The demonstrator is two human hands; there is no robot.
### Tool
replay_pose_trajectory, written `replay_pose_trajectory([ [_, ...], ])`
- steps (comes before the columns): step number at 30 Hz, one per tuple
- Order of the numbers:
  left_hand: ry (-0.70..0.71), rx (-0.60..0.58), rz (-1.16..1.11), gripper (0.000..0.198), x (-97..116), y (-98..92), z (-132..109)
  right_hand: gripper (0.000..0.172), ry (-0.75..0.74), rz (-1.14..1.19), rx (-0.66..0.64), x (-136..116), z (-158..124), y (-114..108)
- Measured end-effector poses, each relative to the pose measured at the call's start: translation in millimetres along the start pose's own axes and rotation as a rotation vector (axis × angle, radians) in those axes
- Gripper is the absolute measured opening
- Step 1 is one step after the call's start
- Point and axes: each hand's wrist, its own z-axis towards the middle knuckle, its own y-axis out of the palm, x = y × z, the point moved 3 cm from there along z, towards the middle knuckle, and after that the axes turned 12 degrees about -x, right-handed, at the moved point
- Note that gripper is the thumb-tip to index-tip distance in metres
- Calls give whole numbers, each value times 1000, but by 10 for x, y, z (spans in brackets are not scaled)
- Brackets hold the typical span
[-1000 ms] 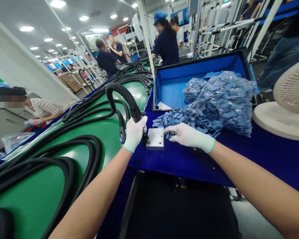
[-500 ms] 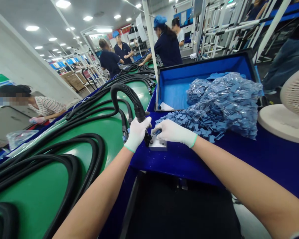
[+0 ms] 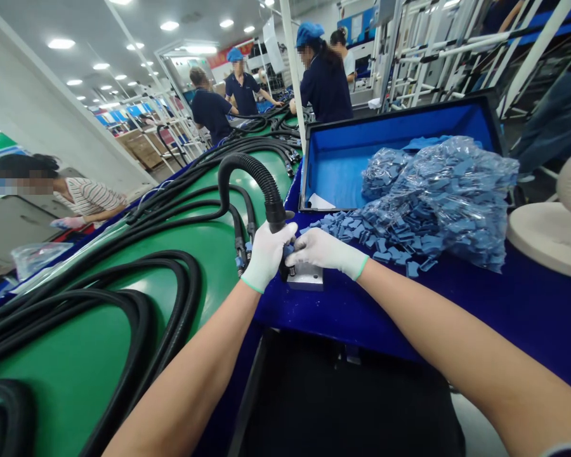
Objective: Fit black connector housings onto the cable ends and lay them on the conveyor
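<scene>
My left hand [image 3: 267, 254], in a white glove, is wrapped round the end of a black corrugated hose [image 3: 252, 166], which arches up and over from the green belt. The hose's dark fitting [image 3: 285, 270] points down below my fingers. My right hand [image 3: 328, 249], gloved too, pinches a small blue plastic clip [image 3: 289, 250] against the side of that fitting. Fingers partly cover the clip, so how it sits there cannot be seen. Just under my right hand, a metal block [image 3: 307, 279] rests on the dark blue table.
Loose blue clips [image 3: 390, 240] lie heaped beside plastic bags of clips [image 3: 461, 190], which spill from a blue bin [image 3: 335, 171]. A beige fan [image 3: 542, 238] stands at the right. Black hoses [image 3: 171, 266] cover much of the green belt [image 3: 90, 362]. Several people work further back.
My right hand has moved left from the metal block, bringing the blue clip against the hose fitting. My left hand still grips the hose. The view has shifted slightly.
</scene>
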Motion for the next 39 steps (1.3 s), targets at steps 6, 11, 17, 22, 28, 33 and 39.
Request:
replay_pose_trajectory([
  [6,-15,-4,-3,40,84,-146,-87,43,46,12,86,46,-57,-8],
  [11,-196,199,69,55,-148,-842,-572,28,0,-67,52,-34,-154,13],
  [17,-534,206,459,50,-420,-1554,-1674,18,7,-144,44,-56,-194,14],
  [22,-689,285,873,65,-303,-1827,-2599,16,5,-188,40,-21,-197,53],
  [28,-1120,65,1095,76,-143,-1898,-3802,17,20,-212,23,14,-179,55],
  [33,-1276,-28,610,83,303,-1985,-3946,18,-21,-282,14,-208,-264,127],
  [39,-589,118,-77,61,1136,-1856,-2914,30,-229,-73,-295,-786,-555,968],
])
